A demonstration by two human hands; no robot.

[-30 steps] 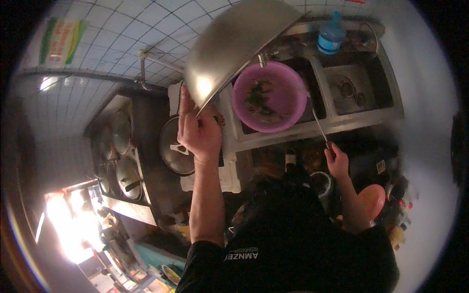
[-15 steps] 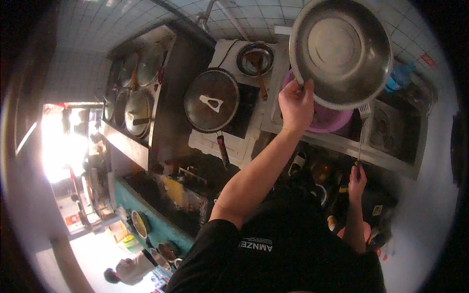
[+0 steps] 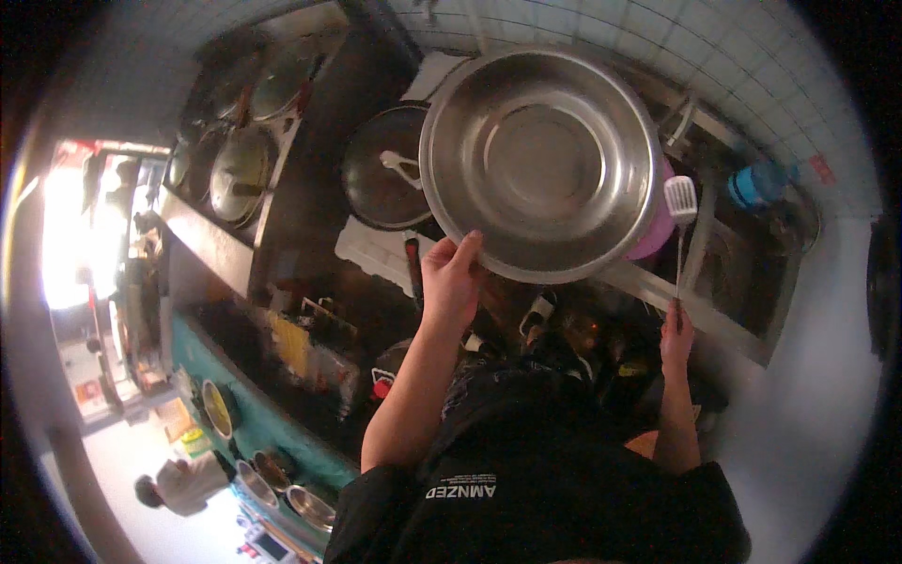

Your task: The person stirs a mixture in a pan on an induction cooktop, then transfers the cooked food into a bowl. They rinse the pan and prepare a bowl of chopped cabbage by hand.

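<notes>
One steel basin (image 3: 545,155), one-handed: main risk. Left hand (image 3: 451,287) pinches its near-left rim, thumb up on the inside, fingers wrapped under and mostly hidden. All the weight hangs off one edge, so the far side could droop or twist out if the thumb slips; a wet rim would do it, though I can't tell whether it's wet. Basin is raised in front of the body, interior facing up to the camera, between pan and sink in view. It also covers most of the purple tub (image 3: 648,242) behind it, so a knock there could go unseen. Right hand (image 3: 676,340) is closed round the handle of a slotted spatula (image 3: 680,199), head up, just beside the basin's right rim. Touching or not: can't tell. Sideways swing could clip it.

Room, big to small: tiled wall (image 3: 583,33) beyond; teal-sided counter (image 3: 254,395) at left; metal sink (image 3: 714,324) on the right, rim running under the spatula; shelf unit (image 3: 209,218) with lids; another person (image 3: 185,484) lower left; lidded pan (image 3: 376,183) partly behind the basin, handle toward the wearer; blue bottle (image 3: 756,185) by the sink's back edge.
</notes>
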